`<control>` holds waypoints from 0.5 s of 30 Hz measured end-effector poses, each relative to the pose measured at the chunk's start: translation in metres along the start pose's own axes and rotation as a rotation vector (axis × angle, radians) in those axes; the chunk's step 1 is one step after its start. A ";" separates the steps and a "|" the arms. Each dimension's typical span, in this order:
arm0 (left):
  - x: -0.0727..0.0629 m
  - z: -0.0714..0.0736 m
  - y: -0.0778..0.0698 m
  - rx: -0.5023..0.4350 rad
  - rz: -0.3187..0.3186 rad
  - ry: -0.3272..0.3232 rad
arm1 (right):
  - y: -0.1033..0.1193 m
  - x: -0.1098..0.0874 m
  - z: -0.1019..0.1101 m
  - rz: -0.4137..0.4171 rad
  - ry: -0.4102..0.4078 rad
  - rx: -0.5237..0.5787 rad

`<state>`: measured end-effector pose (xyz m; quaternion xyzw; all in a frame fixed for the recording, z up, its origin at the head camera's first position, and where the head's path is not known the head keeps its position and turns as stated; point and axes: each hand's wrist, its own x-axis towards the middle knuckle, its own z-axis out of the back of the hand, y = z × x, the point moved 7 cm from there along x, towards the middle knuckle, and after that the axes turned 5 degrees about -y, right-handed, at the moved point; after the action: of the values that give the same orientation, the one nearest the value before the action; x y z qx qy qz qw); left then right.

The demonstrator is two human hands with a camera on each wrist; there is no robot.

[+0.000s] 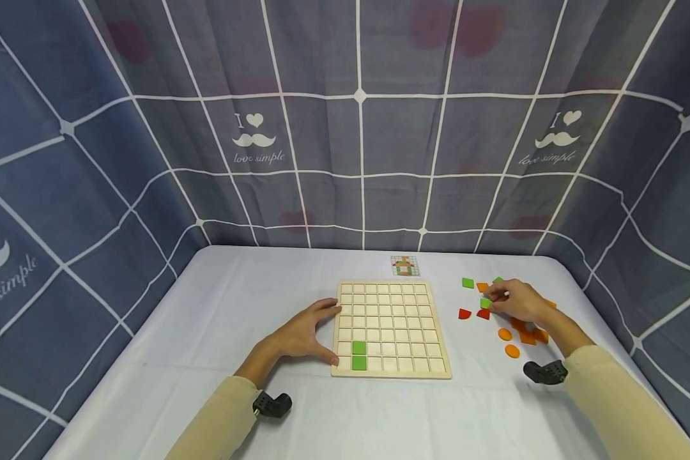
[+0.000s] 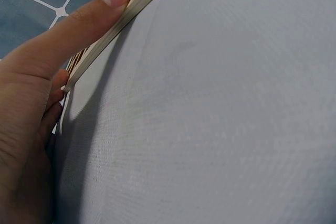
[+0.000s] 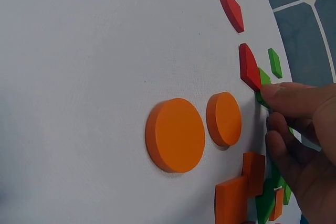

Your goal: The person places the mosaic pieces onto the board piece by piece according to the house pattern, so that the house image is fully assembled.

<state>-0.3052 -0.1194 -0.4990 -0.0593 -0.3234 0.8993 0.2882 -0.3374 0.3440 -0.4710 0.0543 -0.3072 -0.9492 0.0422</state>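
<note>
A wooden grid board lies on the white table with two green square tiles in its lower left, one above the other. My left hand is spread along the board's left edge. In the left wrist view its thumb rests on the rim. Over the loose pieces at the right, my right hand pinches a green square tile between thumb and fingers. In the right wrist view the thumb presses that tile beside a red piece; the other fingers partly hide what lies behind.
Two orange discs lie nearest my right wrist. Orange squares and other pieces cluster under the right hand. Another green tile and a red piece lie toward the board. A pattern card sits behind it.
</note>
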 end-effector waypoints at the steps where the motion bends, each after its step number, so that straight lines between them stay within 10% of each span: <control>1: 0.000 0.000 0.000 -0.002 0.001 -0.001 | 0.000 0.000 0.000 -0.002 0.003 -0.008; 15: 0.000 -0.001 0.000 -0.007 -0.001 -0.001 | 0.006 -0.001 0.001 0.055 -0.017 0.009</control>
<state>-0.3054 -0.1191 -0.4997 -0.0595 -0.3268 0.8982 0.2881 -0.3365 0.3393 -0.4665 0.0380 -0.3133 -0.9466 0.0653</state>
